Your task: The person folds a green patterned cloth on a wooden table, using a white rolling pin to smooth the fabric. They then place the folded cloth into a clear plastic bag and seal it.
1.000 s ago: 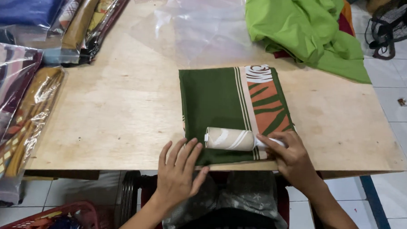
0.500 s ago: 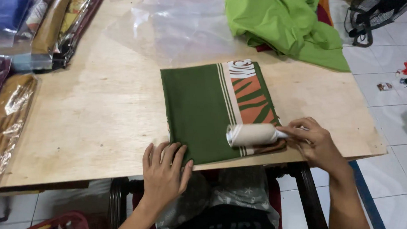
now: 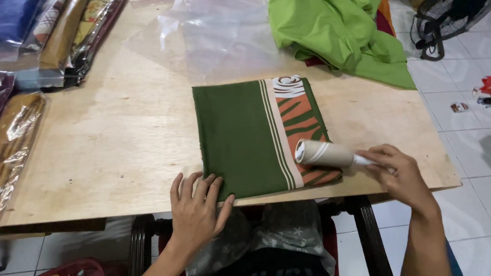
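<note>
Wooden tabletop (image 3: 103, 149) holds my folded green cloth (image 3: 240, 138). My right hand (image 3: 399, 173) grips the lint roller (image 3: 324, 154), now rolled over to the striped edge. My left hand (image 3: 197, 210) lies flat, open, pinning the near corner.

One head-worn camera looked steeply down and forward from the person's standing place at the near edge of the pale plywood tabletop (image 3: 103, 149), close enough that both forearms entered from below; tiled floor showed at right.
</note>
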